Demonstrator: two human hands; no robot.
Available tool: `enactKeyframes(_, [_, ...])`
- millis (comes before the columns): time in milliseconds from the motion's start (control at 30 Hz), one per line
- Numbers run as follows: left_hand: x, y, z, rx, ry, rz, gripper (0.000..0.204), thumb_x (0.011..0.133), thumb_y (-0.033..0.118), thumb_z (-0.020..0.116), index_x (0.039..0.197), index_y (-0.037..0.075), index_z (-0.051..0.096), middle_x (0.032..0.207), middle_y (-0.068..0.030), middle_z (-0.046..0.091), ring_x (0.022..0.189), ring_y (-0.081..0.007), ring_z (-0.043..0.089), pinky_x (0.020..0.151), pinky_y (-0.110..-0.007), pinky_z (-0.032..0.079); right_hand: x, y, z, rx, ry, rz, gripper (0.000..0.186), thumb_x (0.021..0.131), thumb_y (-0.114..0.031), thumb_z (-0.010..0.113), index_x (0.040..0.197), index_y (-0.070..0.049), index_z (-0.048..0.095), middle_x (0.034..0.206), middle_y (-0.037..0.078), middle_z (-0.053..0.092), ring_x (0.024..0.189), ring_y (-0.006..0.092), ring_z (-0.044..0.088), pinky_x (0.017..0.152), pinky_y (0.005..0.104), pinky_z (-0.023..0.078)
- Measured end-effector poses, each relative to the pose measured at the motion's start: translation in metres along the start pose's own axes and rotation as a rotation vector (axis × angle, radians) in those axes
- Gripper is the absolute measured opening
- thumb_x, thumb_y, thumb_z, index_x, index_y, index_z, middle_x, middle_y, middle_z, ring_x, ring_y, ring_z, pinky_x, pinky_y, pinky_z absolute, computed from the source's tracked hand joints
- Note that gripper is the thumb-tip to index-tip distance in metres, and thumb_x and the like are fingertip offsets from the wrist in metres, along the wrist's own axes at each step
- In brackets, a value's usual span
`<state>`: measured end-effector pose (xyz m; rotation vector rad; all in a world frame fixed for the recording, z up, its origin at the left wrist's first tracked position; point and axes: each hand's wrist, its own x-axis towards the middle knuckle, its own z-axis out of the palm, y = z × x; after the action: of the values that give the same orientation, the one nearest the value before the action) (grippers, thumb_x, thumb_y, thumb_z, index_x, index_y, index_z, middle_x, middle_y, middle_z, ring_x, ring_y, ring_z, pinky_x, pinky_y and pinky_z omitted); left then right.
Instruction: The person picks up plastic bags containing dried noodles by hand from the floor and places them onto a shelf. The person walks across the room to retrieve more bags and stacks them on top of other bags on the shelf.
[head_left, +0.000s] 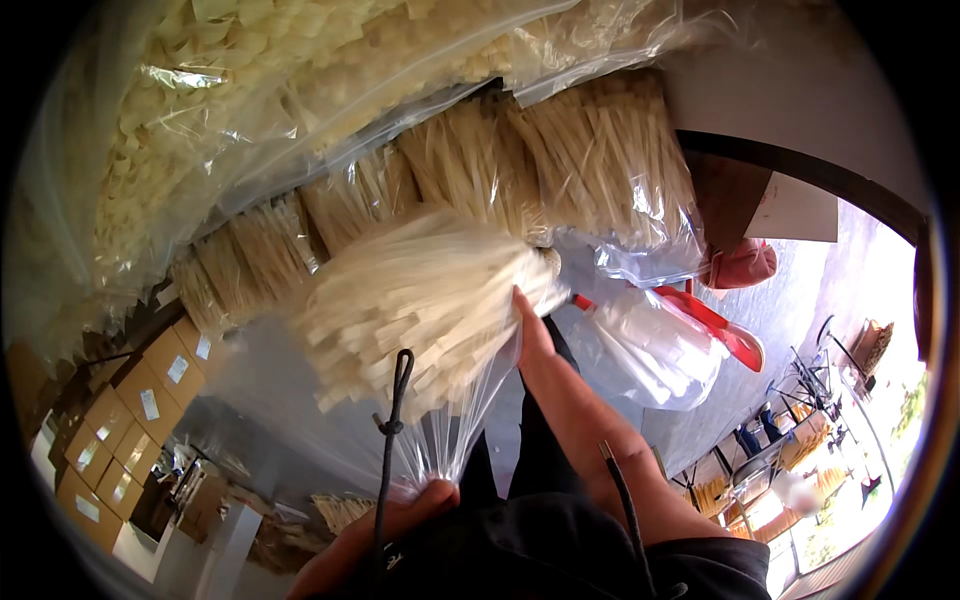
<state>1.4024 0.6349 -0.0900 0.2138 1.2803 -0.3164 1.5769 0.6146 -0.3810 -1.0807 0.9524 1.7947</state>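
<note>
A clear plastic bag full of pale, flat, cream-coloured strips [420,300] is held up in front of me, blurred by motion. My left hand [432,497], low near my body, grips the bunched clear plastic [440,445] at the bag's near end. At the bundle's right end, my right hand [533,335] holds the bag, its thumb against the strips. Most of its fingers are hidden behind the bundle. Beyond the bag stands a row of similar bagged strips [600,160], packed side by side.
Large clear bags of pale pieces [240,100] fill the upper left. To the right are a clear plastic bag [655,345], a red-and-white item [715,325] and a reddish bundle [742,265]. Brown cartons [125,430] are stacked at left. Racks [770,460] stand far right.
</note>
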Motion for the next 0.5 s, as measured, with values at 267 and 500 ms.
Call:
enactKeyframes(267, [0.117, 0.054, -0.004, 1.228, -0.192, 0.589, 0.025, 0.086, 0.027, 0.042, 0.084, 0.005, 0.054, 0.078, -0.0154, 0.056, 0.068, -0.0325, 0.053, 0.062, -0.038, 0.042, 0.044, -0.104, 0.141, -0.598, -0.156, -0.367, 0.046, 0.071, -0.009, 0.066, 0.111, -0.003, 0.043, 0.096, 0.009, 0.056, 0.085, 0.0203, 0.055, 0.073, 0.0327, 0.046])
enactKeyframes(500, [0.351, 0.052, -0.013, 0.530, 0.162, 0.528, 0.046, 0.081, 0.041, 0.051, 0.104, 0.000, 0.053, 0.099, -0.0173, 0.057, 0.094, -0.0264, 0.055, 0.079, -0.033, 0.043, 0.190, -0.179, 0.161, -0.962, -0.295, -0.719, 0.047, 0.070, -0.015, 0.068, 0.112, -0.007, 0.047, 0.097, 0.008, 0.058, 0.087, 0.0172, 0.056, 0.072, 0.0310, 0.046])
